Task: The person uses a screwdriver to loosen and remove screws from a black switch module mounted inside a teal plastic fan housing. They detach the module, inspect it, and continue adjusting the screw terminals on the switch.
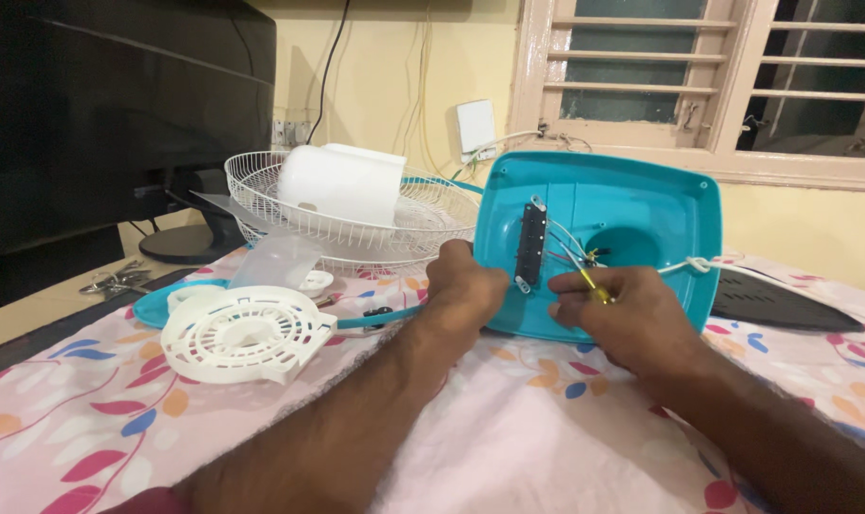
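Note:
A turquoise plastic fan base (642, 205) stands tilted on its edge, its hollow underside facing me. A black switch block (530, 243) with thin coloured wires is fixed inside it. My left hand (463, 286) grips the base's left edge and holds it up. My right hand (623, 309) holds a small screwdriver with a yellow handle (596, 288), its tip pointing into the base near the wires. A white cord (704, 266) is knotted at the base's right edge.
A white wire fan guard (261, 195) holds a white motor cover (342, 183) at the back left. A round white slotted cover (242, 333) lies on the floral cloth (509, 428). A black monitor (118, 95) stands left; a dark flat panel (785, 305) lies right.

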